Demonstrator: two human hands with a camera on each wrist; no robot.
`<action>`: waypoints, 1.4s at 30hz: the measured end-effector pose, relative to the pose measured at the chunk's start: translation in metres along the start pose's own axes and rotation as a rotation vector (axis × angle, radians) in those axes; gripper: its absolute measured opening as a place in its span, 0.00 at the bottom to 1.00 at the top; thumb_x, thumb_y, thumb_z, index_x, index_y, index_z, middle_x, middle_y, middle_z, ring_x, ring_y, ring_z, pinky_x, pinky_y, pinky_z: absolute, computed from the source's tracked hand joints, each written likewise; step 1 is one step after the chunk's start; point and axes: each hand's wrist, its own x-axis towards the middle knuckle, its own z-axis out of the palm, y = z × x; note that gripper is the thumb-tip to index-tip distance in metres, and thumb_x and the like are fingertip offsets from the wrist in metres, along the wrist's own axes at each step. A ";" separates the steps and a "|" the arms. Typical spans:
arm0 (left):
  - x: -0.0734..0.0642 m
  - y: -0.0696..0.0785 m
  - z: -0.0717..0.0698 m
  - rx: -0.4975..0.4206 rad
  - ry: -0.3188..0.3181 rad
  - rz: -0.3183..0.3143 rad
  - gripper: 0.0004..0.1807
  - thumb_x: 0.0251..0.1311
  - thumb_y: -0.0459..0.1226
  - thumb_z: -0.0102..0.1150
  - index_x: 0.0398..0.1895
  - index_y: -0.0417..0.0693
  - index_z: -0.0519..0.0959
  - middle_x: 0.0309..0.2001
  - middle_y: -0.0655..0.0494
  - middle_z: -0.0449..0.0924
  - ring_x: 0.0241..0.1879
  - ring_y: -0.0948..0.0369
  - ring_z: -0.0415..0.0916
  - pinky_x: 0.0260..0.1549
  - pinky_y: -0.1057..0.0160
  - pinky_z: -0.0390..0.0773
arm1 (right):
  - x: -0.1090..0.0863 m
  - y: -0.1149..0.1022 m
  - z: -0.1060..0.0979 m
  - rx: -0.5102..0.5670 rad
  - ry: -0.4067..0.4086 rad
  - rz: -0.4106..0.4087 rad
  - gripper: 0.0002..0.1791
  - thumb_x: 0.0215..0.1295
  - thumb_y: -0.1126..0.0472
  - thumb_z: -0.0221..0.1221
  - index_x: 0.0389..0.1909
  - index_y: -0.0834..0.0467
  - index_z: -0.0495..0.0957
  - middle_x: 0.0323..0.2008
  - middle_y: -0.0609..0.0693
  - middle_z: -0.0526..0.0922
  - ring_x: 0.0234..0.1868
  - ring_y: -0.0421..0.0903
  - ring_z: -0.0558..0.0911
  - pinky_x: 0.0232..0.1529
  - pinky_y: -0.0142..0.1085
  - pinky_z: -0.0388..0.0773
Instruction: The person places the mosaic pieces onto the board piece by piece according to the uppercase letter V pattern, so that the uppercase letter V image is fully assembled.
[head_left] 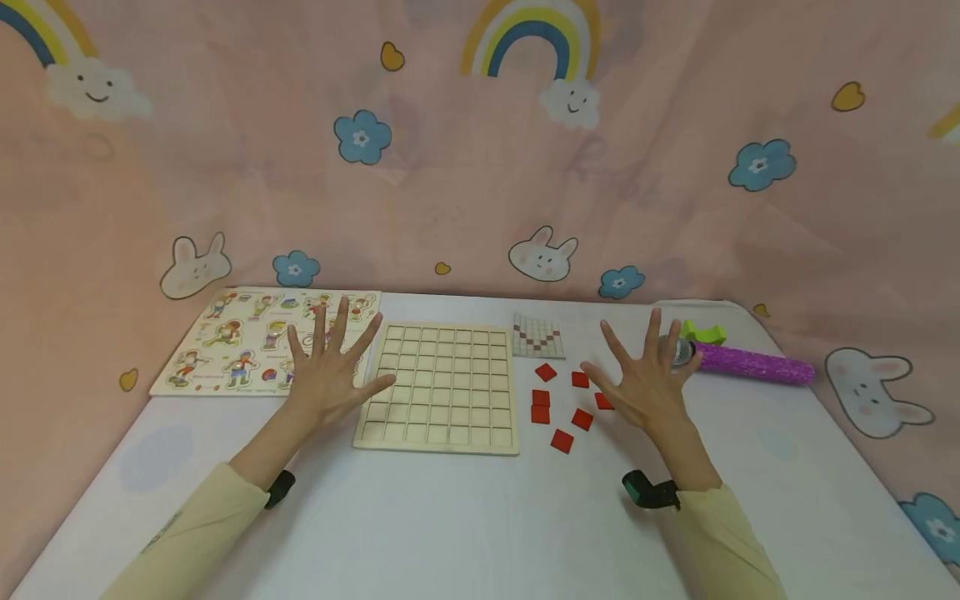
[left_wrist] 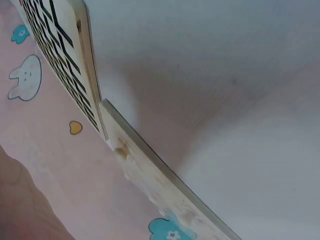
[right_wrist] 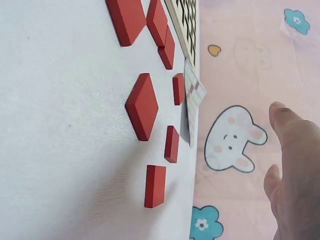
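My left hand [head_left: 324, 379] is spread wide above the table, between a picture puzzle board [head_left: 202, 333] and a wooden grid board [head_left: 437, 387], holding nothing. My right hand [head_left: 647, 387], fingers also splayed and holding nothing, hovers over the right side of several loose red square tiles [head_left: 562, 441]. In the right wrist view the red tiles [right_wrist: 142, 107] lie flat on the white surface, two of them touching. A small pattern card [head_left: 537, 336] with a zigzag of dark red squares lies behind them. The grid board's squares hold no tiles.
A purple glittery microphone [head_left: 750, 363] lies at the back right, partly behind the right hand. Next to it is a bright green object [head_left: 703, 333]. A pink patterned cloth [head_left: 450, 167] hangs behind the white table [head_left: 450, 533].
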 end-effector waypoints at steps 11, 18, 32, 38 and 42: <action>-0.030 0.016 0.012 -0.157 0.042 0.107 0.45 0.61 0.56 0.57 0.76 0.66 0.45 0.77 0.47 0.32 0.72 0.37 0.30 0.63 0.26 0.42 | -0.015 0.002 -0.002 0.053 0.027 -0.047 0.42 0.65 0.28 0.40 0.75 0.43 0.49 0.72 0.66 0.21 0.69 0.63 0.17 0.55 0.79 0.22; -0.048 0.020 0.013 -0.316 -0.029 0.120 0.42 0.59 0.49 0.63 0.74 0.63 0.54 0.76 0.53 0.42 0.73 0.43 0.40 0.47 0.28 0.72 | -0.028 0.006 0.003 0.053 0.056 -0.092 0.41 0.65 0.30 0.43 0.75 0.43 0.50 0.72 0.64 0.21 0.70 0.67 0.21 0.53 0.82 0.27; -0.052 0.001 0.014 -0.437 -0.107 0.379 0.16 0.49 0.37 0.72 0.44 0.48 0.83 0.64 0.44 0.68 0.64 0.43 0.64 0.59 0.43 0.71 | -0.053 0.009 0.013 0.097 -0.008 -0.186 0.40 0.63 0.34 0.50 0.73 0.45 0.56 0.74 0.63 0.26 0.71 0.69 0.28 0.57 0.80 0.33; -0.043 -0.017 0.017 -0.463 -0.134 0.531 0.13 0.49 0.34 0.71 0.40 0.46 0.84 0.59 0.44 0.74 0.61 0.45 0.69 0.57 0.45 0.73 | -0.063 0.010 0.013 0.180 -0.046 -0.228 0.37 0.65 0.39 0.51 0.73 0.46 0.57 0.74 0.65 0.34 0.72 0.67 0.31 0.59 0.79 0.38; -0.041 -0.021 0.017 -0.488 -0.141 0.544 0.12 0.49 0.34 0.71 0.39 0.47 0.84 0.57 0.46 0.77 0.58 0.47 0.72 0.55 0.49 0.76 | -0.063 0.009 0.011 0.256 -0.088 -0.229 0.35 0.68 0.42 0.50 0.73 0.47 0.56 0.74 0.65 0.35 0.72 0.67 0.32 0.60 0.78 0.39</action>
